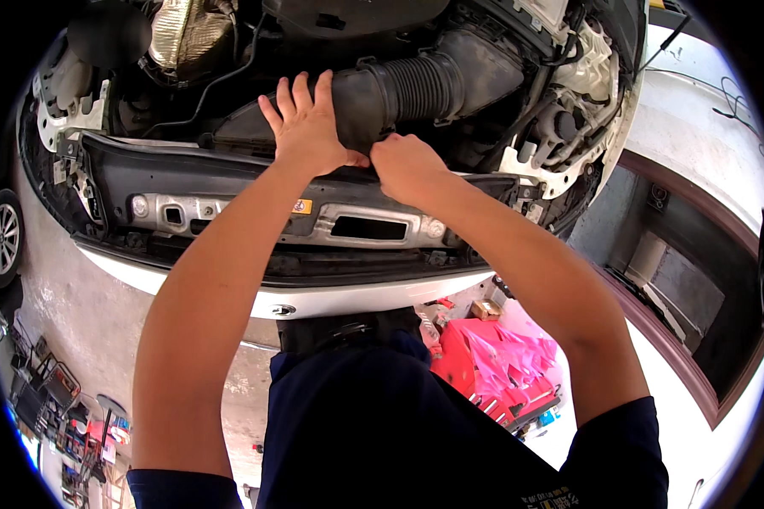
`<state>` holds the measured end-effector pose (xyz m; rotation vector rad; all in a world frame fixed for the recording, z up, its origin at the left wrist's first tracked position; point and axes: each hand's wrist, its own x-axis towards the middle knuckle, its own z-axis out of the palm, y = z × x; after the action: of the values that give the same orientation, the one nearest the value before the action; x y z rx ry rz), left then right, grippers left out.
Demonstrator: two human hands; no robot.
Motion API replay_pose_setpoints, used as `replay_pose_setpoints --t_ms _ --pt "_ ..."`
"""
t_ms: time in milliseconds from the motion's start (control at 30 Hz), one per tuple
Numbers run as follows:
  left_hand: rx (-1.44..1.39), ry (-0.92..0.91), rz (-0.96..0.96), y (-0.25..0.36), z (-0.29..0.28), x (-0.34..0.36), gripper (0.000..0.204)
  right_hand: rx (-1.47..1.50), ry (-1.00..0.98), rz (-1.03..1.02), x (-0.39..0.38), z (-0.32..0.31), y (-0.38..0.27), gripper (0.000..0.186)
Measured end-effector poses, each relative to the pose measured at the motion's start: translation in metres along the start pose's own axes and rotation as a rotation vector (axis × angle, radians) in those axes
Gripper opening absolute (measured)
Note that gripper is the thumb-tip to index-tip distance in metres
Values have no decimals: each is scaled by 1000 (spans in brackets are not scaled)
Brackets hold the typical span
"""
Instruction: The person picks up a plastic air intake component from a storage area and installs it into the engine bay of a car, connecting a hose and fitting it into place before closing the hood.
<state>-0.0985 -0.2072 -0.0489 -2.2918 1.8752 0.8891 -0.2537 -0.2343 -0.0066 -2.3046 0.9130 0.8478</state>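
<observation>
A black plastic air intake duct (355, 103) lies across the front of a car's engine bay, with a ribbed hose section (416, 88) on its right. My left hand (307, 136) rests on the duct's left part, fingers spread and thumb pointing toward the right hand. Close beside that thumb, my right hand (407, 170) is closed at the duct's lower edge, its fingers curled. Whatever those fingers grip, if anything, is hidden behind the hand. Below both hands runs the black front panel (204, 174) behind the bumper.
A metal crossmember (314, 219) and the white hood edge (348, 299) lie between me and the engine bay. A gold heat shield (181, 38) sits at the far left. Behind me on the right stands a red tool cabinet (454, 352) with pink plastic on it.
</observation>
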Motion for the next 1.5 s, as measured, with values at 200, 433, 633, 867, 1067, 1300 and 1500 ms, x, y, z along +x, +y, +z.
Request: replay_pose_setpoints --t_ms 200,433,633,867,1067,1300,1500 --pt "-82 43 32 -1 1 -4 136 63 -33 101 9 7 6 19" --pt "-98 79 28 -2 5 -5 135 -49 -136 51 11 -9 -8 22" --pt "-94 83 50 -1 2 -6 134 -30 -72 129 16 -1 -1 26" --pt "-63 73 39 -2 1 -5 136 368 -21 34 5 5 37 28" --pt "-53 42 11 2 -3 -8 134 665 -108 219 3 9 57 39" --pt "-110 31 23 2 -4 -8 134 490 -73 186 14 11 44 39" --pt "-110 11 3 1 -5 -7 136 349 -107 205 21 5 30 35"
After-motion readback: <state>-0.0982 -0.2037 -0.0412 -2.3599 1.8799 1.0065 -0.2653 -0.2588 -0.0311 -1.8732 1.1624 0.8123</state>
